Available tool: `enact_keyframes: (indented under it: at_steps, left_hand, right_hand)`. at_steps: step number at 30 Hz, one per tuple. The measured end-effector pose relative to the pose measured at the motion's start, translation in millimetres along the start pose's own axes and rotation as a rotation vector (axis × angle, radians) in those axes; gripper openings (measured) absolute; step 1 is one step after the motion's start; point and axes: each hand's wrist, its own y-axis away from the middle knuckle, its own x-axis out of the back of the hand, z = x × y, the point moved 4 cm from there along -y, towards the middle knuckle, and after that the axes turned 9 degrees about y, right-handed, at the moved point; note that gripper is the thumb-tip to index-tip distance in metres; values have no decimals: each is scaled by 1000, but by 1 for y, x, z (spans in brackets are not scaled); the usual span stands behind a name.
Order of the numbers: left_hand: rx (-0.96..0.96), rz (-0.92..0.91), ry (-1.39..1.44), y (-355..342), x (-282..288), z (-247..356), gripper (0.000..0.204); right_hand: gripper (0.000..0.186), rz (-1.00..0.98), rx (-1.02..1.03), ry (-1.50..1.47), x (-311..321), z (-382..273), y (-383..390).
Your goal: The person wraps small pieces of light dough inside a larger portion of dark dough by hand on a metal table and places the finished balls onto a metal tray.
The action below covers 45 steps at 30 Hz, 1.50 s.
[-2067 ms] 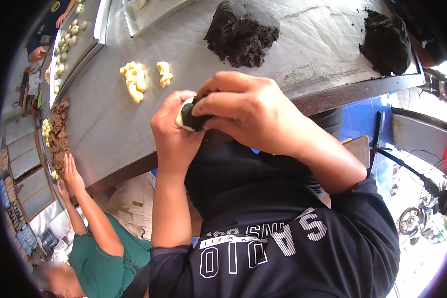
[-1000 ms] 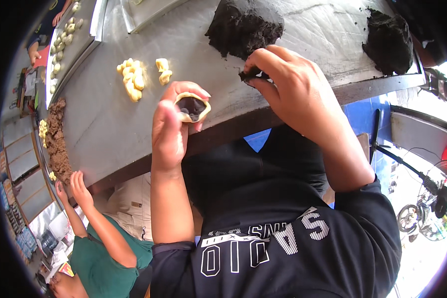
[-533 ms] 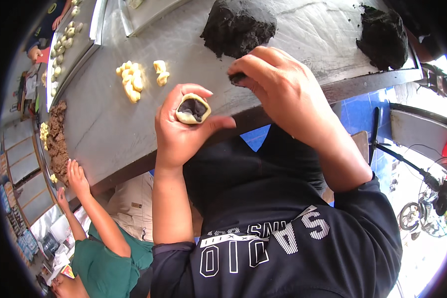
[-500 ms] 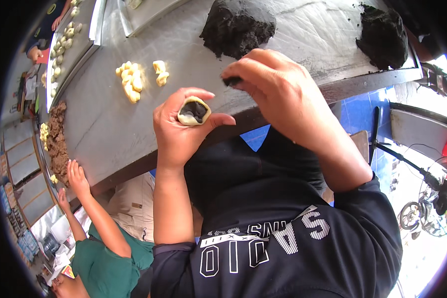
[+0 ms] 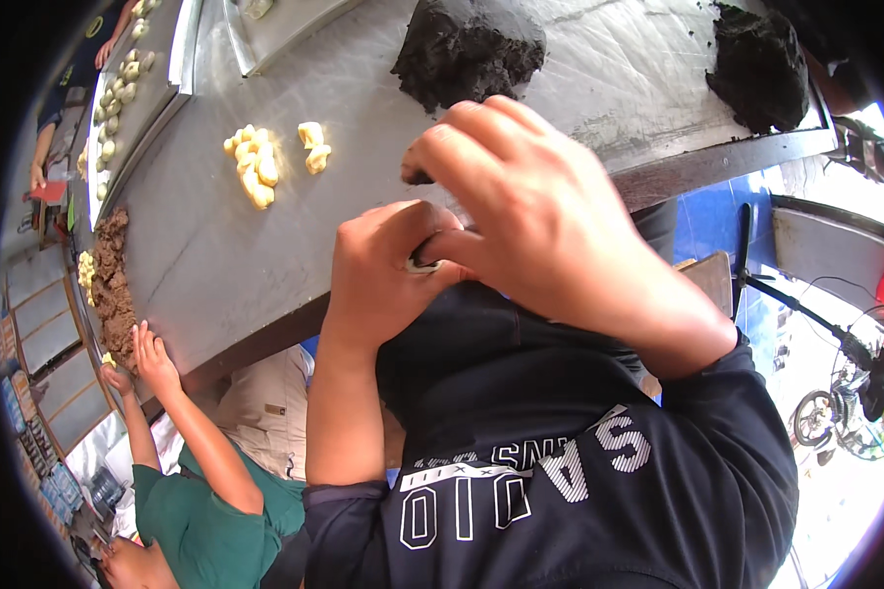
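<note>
My left hand [image 5: 373,265] is curled round a small cup of pale dough [image 5: 423,265], with dark filling inside. Only a bit of the dough's rim shows between the fingers. Over it leans my right hand [image 5: 535,196], its thumb pressed at the mouth of the dough. The right fingers are bent, and a bit of black paste [image 5: 418,178] shows under their tips. A large mound of black paste [image 5: 467,54] lies on the metal table beyond my hands. Left of them are a cluster of yellow dough pieces [image 5: 255,169] and a smaller group [image 5: 313,149].
A second black mound [image 5: 759,71] sits at the table's right end. Brown paste [image 5: 114,290] runs along the left edge, by the hands of a co-worker in a green shirt [image 5: 216,525]. Trays with filled balls [image 5: 118,95] stand far left. A tripod [image 5: 801,312] is at right.
My right hand has come down and left onto the dough cup, thumb at its mouth. My left hand has shifted slightly right and closed further round the dough, covering most of it.
</note>
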Motion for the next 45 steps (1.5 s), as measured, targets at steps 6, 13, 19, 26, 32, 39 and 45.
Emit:
enact_keyframes:
  at_steps: [6,13,19,26,32,39,45]
  left_hand:
    - [61,34,424,-3,12,-17,34]
    - [58,98,557,-1,23,-20,47]
    - [207,140,687,2,22,-24,65]
    - [188,215,841,14,38,-40,73]
    - [169,186,502,21,38,-25,55]
    - [291,258,483,11,27,-6,19]
    - [-80,127,-215,10,40,0,41]
  right_hand:
    - [23,-27,38,490,-6,47,-20]
    - [8,92,86,404,-3,45,-18]
    - [7,50,151,428,-7,30,-17]
    - [15,-50,238,885,-49,16,-56]
    - [12,4,256,391,-27,32,-15]
    - [11,79,168,528,-20,54,-28]
    - [13,56,175,245,2,47,-12]
